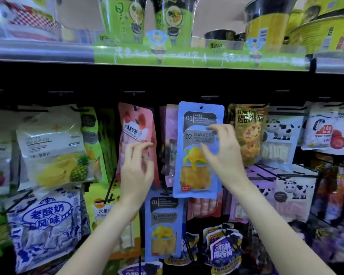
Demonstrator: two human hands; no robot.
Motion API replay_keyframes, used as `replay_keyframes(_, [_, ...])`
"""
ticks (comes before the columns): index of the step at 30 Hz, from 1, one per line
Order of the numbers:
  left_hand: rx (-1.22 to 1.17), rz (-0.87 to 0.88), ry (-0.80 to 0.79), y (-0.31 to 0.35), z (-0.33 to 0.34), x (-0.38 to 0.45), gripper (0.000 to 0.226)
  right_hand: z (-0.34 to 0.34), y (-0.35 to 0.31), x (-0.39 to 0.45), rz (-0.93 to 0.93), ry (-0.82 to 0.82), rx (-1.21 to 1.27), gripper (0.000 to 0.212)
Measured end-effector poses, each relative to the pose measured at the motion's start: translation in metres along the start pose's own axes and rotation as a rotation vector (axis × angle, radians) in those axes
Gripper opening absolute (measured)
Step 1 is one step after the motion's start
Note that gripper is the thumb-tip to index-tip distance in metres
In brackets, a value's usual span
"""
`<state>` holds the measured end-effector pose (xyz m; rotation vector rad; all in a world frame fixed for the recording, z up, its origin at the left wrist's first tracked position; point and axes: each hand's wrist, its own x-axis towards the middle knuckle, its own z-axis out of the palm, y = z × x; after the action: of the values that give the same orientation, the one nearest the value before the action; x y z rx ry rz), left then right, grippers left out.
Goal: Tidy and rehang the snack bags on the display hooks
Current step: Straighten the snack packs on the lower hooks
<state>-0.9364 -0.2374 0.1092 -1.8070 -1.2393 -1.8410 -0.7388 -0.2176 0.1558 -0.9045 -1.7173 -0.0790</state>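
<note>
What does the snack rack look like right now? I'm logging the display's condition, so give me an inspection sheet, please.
Surface: dark hook rack below a shelf edge.
Job's things: blue mango bag in front of the rack's top row; pink candy bag hangs tilted; second blue mango bag below.
Clutter: pineapple chip bag hangs askew; lower bags overlap.
Hands: left hand, fingers curled at the pink bag's edge; right hand in front of the blue mango bag, grip unclear.
Cables: nothing seen.
Surroundings: green noodle cups and yellow bowls on the shelf above.
</note>
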Motion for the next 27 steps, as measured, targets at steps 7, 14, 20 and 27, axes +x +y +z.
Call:
replay_keyframes(7, [0.199, -0.222, -0.257, -0.043, -0.027, -0.001, 0.048, 0.073, -0.040, 0.011, 0.030, -0.491, 0.233, 0.052])
replay_keyframes(14, [0.237, -0.393, -0.320, -0.071, -0.067, -0.003, 0.061, 0.102, -0.046, 0.007, 0.174, -0.160, 0.498, 0.068])
replay_keyframes(20, [0.189, -0.532, -0.447, -0.084, -0.081, -0.026, 0.065, 0.128, -0.046, 0.003, 0.382, -0.103, 0.496, 0.074])
replay_keyframes(27, [0.212, -0.533, -0.581, -0.079, -0.083, -0.076, 0.057, 0.148, -0.024, -0.044, 0.431, -0.281, 0.229, 0.051])
